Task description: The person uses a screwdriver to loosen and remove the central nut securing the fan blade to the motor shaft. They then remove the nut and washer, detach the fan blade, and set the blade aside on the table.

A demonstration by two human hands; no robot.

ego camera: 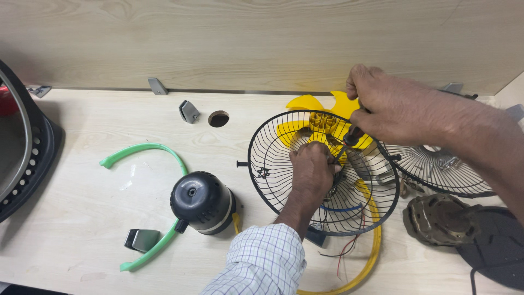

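Observation:
A black wire fan guard (273, 147) stands tilted on the wooden table. My left hand (311, 169) reaches into its middle and grips the motor part there, which is mostly hidden. My right hand (382, 106) is closed on the dark handle of a screwdriver (349, 139) whose shaft points down into the guard's centre. A yellow fan blade (314, 104) lies behind the guard. Blue, red and black wires (344, 257) trail out below it.
A black motor housing (201, 201) sits to the left inside a green plastic ring (143, 148). A yellow ring (371, 251), a second wire guard (442, 172), a brown motor part (439, 218), metal clips (189, 111) and a table hole (219, 118) lie around.

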